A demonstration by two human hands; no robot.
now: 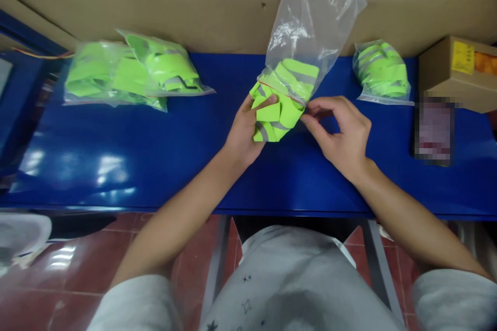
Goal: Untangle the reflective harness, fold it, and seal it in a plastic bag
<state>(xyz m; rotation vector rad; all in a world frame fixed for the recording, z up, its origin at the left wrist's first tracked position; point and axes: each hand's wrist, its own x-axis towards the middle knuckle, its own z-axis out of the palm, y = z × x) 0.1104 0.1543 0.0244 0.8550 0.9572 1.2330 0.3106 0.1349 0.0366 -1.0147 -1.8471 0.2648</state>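
A bundle of neon-yellow reflective strap (280,117) with grey stripes is partly inside a clear zip bag (310,25). The bag stretches up and away from me, its red-lined mouth lying across the bundle. My left hand (247,126) grips the bundle from the left, thumb over its front. At the bag mouth's right edge, my right hand (338,131) has thumb and forefinger pinched close together. Its fingertips touch the bag's edge or the strap there; which of the two I cannot tell.
Several bagged neon bundles (134,69) lie at the back left of the blue table (155,160). Another bagged bundle (382,69) sits at the back right, beside a cardboard box (438,74). A blurred-out phone-like object (434,131) lies before the box. Brown padding (217,15) lines the back.
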